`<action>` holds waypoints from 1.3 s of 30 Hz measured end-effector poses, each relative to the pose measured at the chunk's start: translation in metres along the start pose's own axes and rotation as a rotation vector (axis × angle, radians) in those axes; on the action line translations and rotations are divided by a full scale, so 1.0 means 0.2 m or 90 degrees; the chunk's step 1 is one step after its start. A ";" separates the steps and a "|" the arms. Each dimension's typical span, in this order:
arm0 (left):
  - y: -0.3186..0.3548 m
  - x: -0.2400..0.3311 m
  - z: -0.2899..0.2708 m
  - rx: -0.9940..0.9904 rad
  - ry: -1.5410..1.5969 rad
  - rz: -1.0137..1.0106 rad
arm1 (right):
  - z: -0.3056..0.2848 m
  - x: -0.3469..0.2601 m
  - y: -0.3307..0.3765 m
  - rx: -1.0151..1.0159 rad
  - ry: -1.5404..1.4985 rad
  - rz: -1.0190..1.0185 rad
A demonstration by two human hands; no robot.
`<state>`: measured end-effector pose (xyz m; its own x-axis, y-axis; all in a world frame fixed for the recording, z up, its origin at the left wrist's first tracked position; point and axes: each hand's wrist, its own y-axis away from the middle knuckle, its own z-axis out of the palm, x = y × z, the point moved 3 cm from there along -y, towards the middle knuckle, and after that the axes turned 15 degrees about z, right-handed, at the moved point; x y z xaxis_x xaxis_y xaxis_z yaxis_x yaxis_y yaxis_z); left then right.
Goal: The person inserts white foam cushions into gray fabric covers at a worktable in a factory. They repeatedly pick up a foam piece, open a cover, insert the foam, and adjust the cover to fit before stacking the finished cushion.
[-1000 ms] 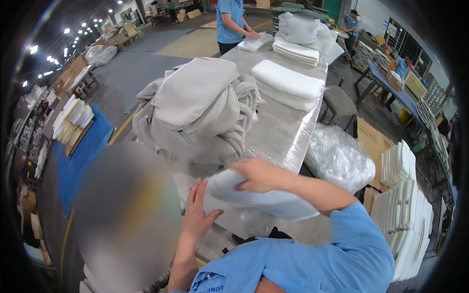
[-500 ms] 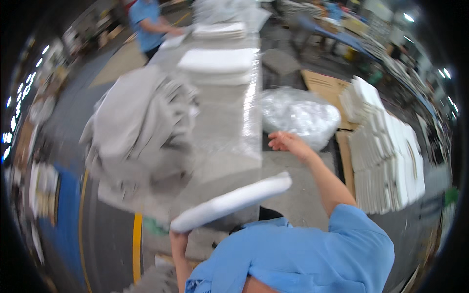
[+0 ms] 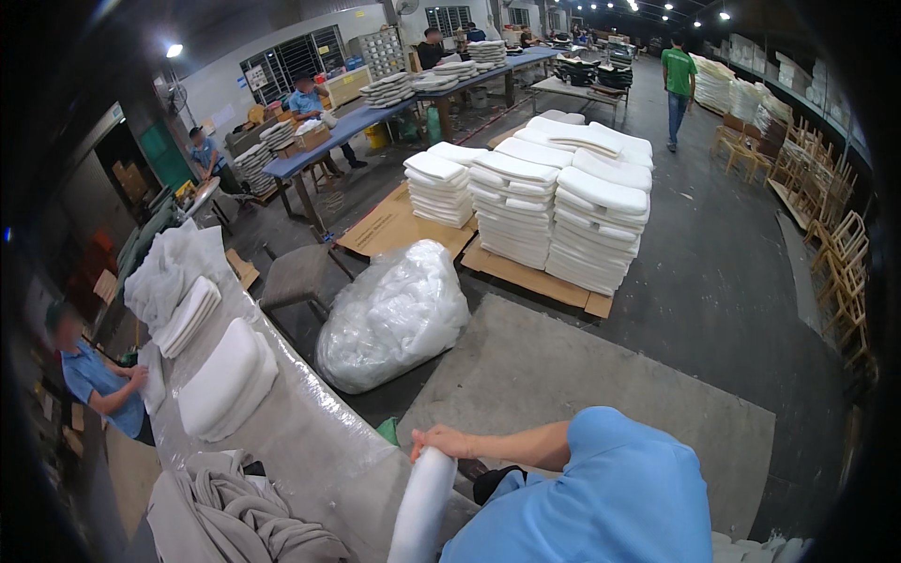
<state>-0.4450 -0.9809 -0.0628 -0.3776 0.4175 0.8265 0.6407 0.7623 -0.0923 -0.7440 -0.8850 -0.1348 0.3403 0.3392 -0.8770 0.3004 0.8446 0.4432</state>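
Note:
My right hand (image 3: 443, 440) is closed over the upper end of a white foam seat pad (image 3: 422, 507). The pad stands on edge beside my body, its lower end cut off by the frame's bottom. My left hand is out of view. To the left runs a long table (image 3: 328, 460) under a clear plastic sheet. On it lie a heap of grey fabric (image 3: 225, 521) and, farther along, a small pile of white pads (image 3: 225, 380).
A big clear plastic bag (image 3: 394, 314) sits on the floor by a chair (image 3: 296, 277). Tall stacks of white pads (image 3: 511, 211) stand on cardboard (image 3: 399, 225). A co-worker (image 3: 103, 385) handles a pad at the table's far left side. Another person (image 3: 678, 84) is in the aisle.
My view has swung right toward the pad stacks. My right hand, free and raised before, now grips the pad. My left hand, earlier at the pad's other end, has left the view.

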 end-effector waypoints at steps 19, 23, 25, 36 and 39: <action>-0.44 0.17 -0.05 -0.183 -0.327 0.096 | 0.04 -0.04 -0.01 -0.029 0.016 0.042; -0.46 0.20 -0.06 -0.188 -0.346 0.094 | 0.04 -0.05 -0.01 -0.024 0.024 0.008; -0.44 0.20 -0.05 -0.188 -0.352 0.090 | 0.05 -0.05 -0.01 -0.022 0.029 0.009; -0.36 0.26 -0.03 -0.179 -0.394 0.095 | 0.09 -0.19 -0.02 -0.266 0.165 0.109; -0.32 0.29 0.09 -0.201 -0.381 0.115 | 0.05 -0.19 -0.02 -0.391 0.281 0.205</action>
<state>-0.5197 -0.9956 -0.0194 -0.4916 0.7943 0.3570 0.8577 0.5126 0.0407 -0.7493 -0.9049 -0.1023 -0.0937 0.6272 -0.7732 -0.3371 0.7107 0.6174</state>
